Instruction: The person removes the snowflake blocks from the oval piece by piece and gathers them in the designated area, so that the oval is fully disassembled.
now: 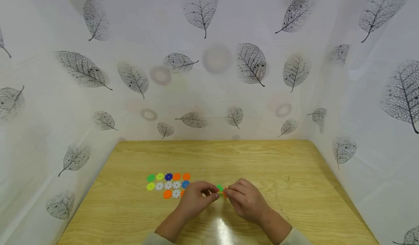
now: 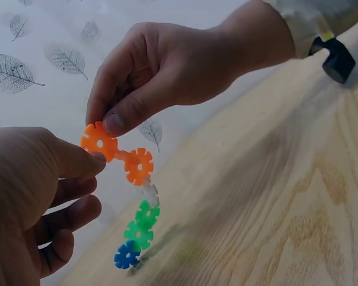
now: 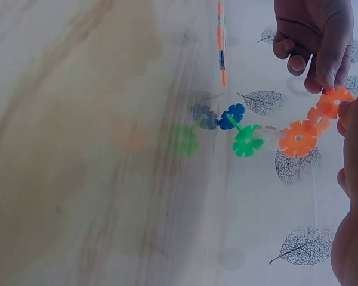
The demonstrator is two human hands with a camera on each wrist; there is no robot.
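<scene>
A chain of interlocking snowflake discs hangs between my hands. In the left wrist view its top orange disc (image 2: 99, 143) is pinched by my right hand (image 2: 167, 65) between thumb and fingers. My left hand (image 2: 30, 190) grips the same disc's lower edge, its other fingers loosely bent. Below follow another orange disc (image 2: 139, 167), a white disc (image 2: 150, 192), green discs (image 2: 138, 235) and a blue disc (image 2: 126, 255) at the bottom end. From the head, both hands meet over the table, largely covering the chain; a green disc (image 1: 219, 188) shows between them.
Loose snowflake discs lie in rows on the wooden table (image 1: 262, 161), left of my hands: green (image 1: 151, 178), yellow (image 1: 159, 176), dark blue (image 1: 168, 177), orange (image 1: 167, 194) and several white (image 1: 168, 184). My left hand partly overlaps the row nearest me. A leaf-print curtain (image 1: 216, 92) surrounds the table.
</scene>
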